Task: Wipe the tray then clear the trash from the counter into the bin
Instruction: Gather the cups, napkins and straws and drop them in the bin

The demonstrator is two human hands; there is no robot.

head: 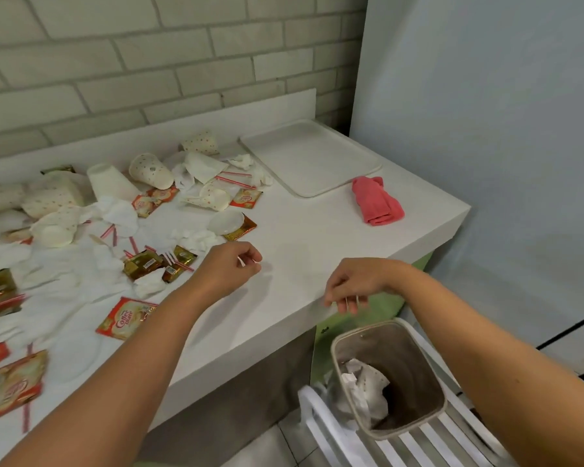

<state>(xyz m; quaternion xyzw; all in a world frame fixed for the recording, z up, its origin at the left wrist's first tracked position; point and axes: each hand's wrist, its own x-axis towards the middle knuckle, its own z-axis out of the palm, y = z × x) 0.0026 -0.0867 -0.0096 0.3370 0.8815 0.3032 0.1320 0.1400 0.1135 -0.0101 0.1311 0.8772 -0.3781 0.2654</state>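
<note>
Head view: my left hand (230,269) pinches a small white scrap (240,261) over the counter (300,237). My right hand (351,288) hangs curled above the bin (405,358); whether it holds anything I cannot tell. Tray (311,156) lies at the back corner, pink cloth (376,202) just beside it, trash (149,203) strewn to the left.

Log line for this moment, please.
phase: clearing counter; left hand: pinches white scrap; right hand: holds thin sticks above bin; tray: bare; cloth: beside tray
</note>
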